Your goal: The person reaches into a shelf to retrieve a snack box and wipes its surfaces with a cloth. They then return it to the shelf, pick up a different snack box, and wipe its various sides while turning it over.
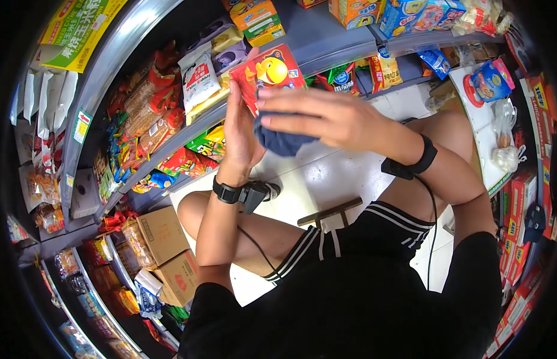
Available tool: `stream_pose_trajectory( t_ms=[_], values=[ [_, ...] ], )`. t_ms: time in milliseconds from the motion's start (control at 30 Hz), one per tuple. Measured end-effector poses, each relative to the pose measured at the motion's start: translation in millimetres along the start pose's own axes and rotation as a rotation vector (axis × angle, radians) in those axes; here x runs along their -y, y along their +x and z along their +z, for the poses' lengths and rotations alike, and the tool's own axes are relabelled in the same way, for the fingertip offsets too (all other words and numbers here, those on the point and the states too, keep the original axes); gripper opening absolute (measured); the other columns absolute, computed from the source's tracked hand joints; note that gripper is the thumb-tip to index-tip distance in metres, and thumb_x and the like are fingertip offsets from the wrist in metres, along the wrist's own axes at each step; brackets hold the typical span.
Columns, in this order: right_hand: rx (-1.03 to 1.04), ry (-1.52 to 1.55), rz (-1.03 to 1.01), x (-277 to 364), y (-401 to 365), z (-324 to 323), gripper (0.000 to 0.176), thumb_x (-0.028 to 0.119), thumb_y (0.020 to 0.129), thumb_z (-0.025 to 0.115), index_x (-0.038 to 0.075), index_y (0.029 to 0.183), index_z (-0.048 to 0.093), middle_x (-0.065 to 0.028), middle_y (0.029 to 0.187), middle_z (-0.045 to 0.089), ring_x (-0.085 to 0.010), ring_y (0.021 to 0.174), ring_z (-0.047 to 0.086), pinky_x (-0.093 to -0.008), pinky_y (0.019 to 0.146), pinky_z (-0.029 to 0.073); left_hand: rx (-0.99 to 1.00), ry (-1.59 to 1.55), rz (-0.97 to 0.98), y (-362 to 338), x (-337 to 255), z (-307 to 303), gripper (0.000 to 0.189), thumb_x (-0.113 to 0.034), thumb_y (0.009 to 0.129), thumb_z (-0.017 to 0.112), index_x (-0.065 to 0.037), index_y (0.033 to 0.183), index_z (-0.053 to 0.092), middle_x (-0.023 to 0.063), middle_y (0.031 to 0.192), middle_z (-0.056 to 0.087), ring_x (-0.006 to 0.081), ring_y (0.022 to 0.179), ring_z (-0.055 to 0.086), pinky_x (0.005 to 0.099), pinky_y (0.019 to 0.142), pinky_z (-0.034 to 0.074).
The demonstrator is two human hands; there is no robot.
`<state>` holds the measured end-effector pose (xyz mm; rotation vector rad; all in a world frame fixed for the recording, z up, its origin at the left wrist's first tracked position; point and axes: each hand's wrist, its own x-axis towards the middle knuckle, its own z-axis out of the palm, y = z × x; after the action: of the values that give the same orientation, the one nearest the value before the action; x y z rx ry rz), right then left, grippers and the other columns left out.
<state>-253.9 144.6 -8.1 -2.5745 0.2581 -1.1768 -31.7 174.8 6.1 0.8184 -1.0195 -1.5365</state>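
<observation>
Black shirt (338,311); hands (237,140) at red box (278,63), contents hidden.

Stacked cardboard boxes (163,232), white floor (341,173), blue cartons (416,19) on shelf (338,58)

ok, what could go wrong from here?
1. The red box might slip from the left grip if the dark cloth in the right grip presses too hard.
2. The white bag appears close to the left grip; a stray move might knock it.
3. The black cord at the right wristband hangs loose and could snag.
</observation>
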Motion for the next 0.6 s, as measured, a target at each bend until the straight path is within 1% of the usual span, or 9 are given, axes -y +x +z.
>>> stream_pose_trajectory(
  t_ms=[33, 100, 267, 367, 400, 433, 500, 533, 600],
  values=[
    [-0.075, -0.058, 0.037, -5.2, 1.5, -2.9, 0.055, -0.002, 0.092, 0.072, 0.009, 0.147, 0.072, -0.0098, 0.159, 0.066, -0.0305, 0.147, 0.066, -0.0423, 0.117, 0.06, 0.003, -0.001, 0.0, 1.2, 2.7, 0.2, 0.077, -0.061, 0.123, 0.033, -0.012, 0.182, 0.026, 0.0135, 0.176, 0.049, 0.027, 0.16, 0.05, 0.0467, 0.135, 0.038],
    [-0.122, -0.083, 0.083, -14.2, 5.9, -15.8, 0.076, -0.014, 0.074, 0.075, 0.008, 0.146, 0.071, -0.0118, 0.158, 0.066, -0.032, 0.149, 0.064, -0.0443, 0.119, 0.059, 0.015, -0.138, -0.015, 4.9, 8.7, 0.0, 0.076, -0.06, 0.124, 0.032, -0.011, 0.182, 0.026, 0.0145, 0.178, 0.045, 0.0287, 0.162, 0.048, 0.0474, 0.136, 0.038],
    [-0.178, -0.066, 0.139, -23.3, 3.5, -15.5, 0.073, -0.016, 0.077, 0.072, 0.009, 0.147, 0.071, -0.0109, 0.158, 0.066, -0.0321, 0.147, 0.066, -0.0443, 0.12, 0.059, 0.027, -0.127, 0.012, 8.0, 7.3, 3.3, 0.075, -0.058, 0.124, 0.032, -0.012, 0.182, 0.024, 0.0145, 0.179, 0.043, 0.0275, 0.163, 0.048, 0.0477, 0.136, 0.039],
    [-0.037, -0.034, 0.088, -10.6, 0.6, -9.0, 0.072, -0.014, 0.079, 0.074, 0.01, 0.147, 0.072, -0.0098, 0.158, 0.067, -0.032, 0.145, 0.067, -0.043, 0.119, 0.06, -0.238, -0.142, 0.053, 8.2, 9.6, 2.3, 0.074, -0.063, 0.121, 0.043, -0.004, 0.165, 0.054, 0.0118, 0.16, 0.067, 0.0241, 0.146, 0.065, 0.0442, 0.126, 0.05],
    [-0.004, -0.014, 0.057, -5.8, -2.5, -5.1, 0.071, -0.013, 0.08, 0.074, 0.012, 0.147, 0.072, -0.0098, 0.158, 0.067, -0.0317, 0.145, 0.067, -0.0414, 0.114, 0.063, -0.331, -0.183, 0.04, 8.7, 10.1, 0.0, 0.072, -0.064, 0.119, 0.047, -0.003, 0.156, 0.061, 0.0115, 0.149, 0.074, 0.0235, 0.137, 0.072, 0.0429, 0.121, 0.053],
    [0.007, 0.048, 0.014, -3.7, -5.0, 4.1, 0.06, -0.012, 0.087, 0.071, 0.006, 0.144, 0.075, -0.016, 0.157, 0.069, -0.0355, 0.144, 0.068, -0.0433, 0.118, 0.061, -0.332, -0.182, 0.04, 9.4, 10.9, -8.3, 0.072, -0.064, 0.119, 0.047, -0.003, 0.156, 0.061, 0.0115, 0.149, 0.074, 0.0235, 0.137, 0.072, 0.0429, 0.121, 0.053],
    [0.09, 0.105, -0.014, 4.5, -7.3, 10.7, 0.056, -0.009, 0.09, 0.073, 0.007, 0.144, 0.075, -0.0157, 0.156, 0.069, -0.0356, 0.142, 0.07, -0.0434, 0.113, 0.064, -0.344, -0.086, 0.046, 11.1, 10.0, -24.2, 0.075, -0.067, 0.119, 0.043, -0.006, 0.16, 0.057, 0.0131, 0.153, 0.071, 0.0252, 0.138, 0.071, 0.0435, 0.119, 0.055],
    [0.088, 0.105, -0.012, 6.4, -6.6, 10.0, 0.056, -0.009, 0.09, 0.073, 0.007, 0.144, 0.075, -0.0157, 0.156, 0.069, -0.0356, 0.142, 0.07, -0.0434, 0.113, 0.064, -0.38, -0.133, 0.04, 11.9, 10.3, -25.2, 0.075, -0.069, 0.117, 0.046, -0.006, 0.154, 0.062, 0.012, 0.147, 0.075, 0.0246, 0.132, 0.074, 0.0428, 0.116, 0.057],
    [0.138, 0.137, 0.023, 9.4, -3.6, 5.5, 0.053, -0.005, 0.092, 0.075, 0.007, 0.144, 0.075, -0.015, 0.155, 0.07, -0.0354, 0.142, 0.07, -0.0444, 0.113, 0.064, -0.386, -0.123, 0.058, 11.9, 9.0, -23.4, 0.074, -0.068, 0.117, 0.046, -0.006, 0.154, 0.062, 0.0123, 0.148, 0.075, 0.0247, 0.132, 0.074, 0.0428, 0.117, 0.056]
  ],
)
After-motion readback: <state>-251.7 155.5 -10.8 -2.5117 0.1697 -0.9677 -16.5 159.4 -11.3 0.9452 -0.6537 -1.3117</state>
